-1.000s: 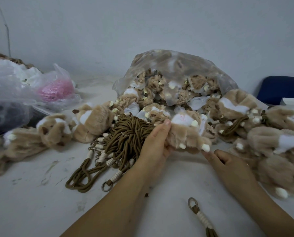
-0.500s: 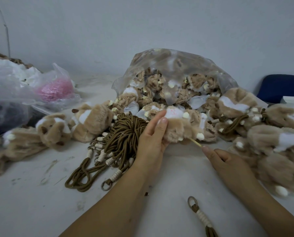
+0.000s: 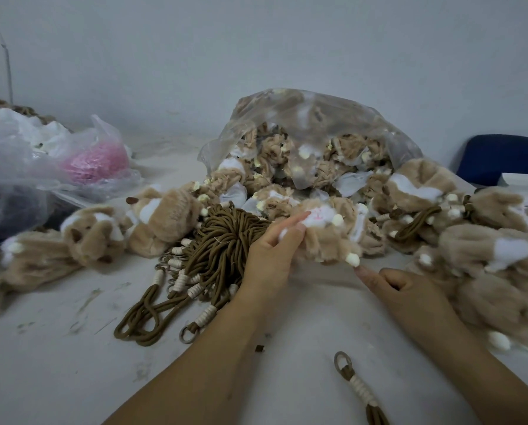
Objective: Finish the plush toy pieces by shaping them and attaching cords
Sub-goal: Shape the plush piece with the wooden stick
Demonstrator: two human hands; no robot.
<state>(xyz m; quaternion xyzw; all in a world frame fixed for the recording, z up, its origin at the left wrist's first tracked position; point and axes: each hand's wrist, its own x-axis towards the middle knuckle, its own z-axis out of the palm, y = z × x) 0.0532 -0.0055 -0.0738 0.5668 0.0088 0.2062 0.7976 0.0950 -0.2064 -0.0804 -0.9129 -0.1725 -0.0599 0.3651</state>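
my left hand (image 3: 268, 259) grips the tan plush piece (image 3: 327, 240) just above the counter (image 3: 57, 363), fingers curled into its left side, the white patch facing up. my right hand (image 3: 409, 289) sits lower right of it, index finger stretched toward the cream tip (image 3: 353, 259) at the piece's near right corner. its other fingers are curled and i cannot tell if they hold anything. the piece runs roughly left to right between the hands, so i judge the right nearer the end to be worked. the bundle of brown cords (image 3: 222, 243) lies just left of my left hand, a single cord (image 3: 362, 391) nearer me, the clear bag (image 3: 317, 118) behind.
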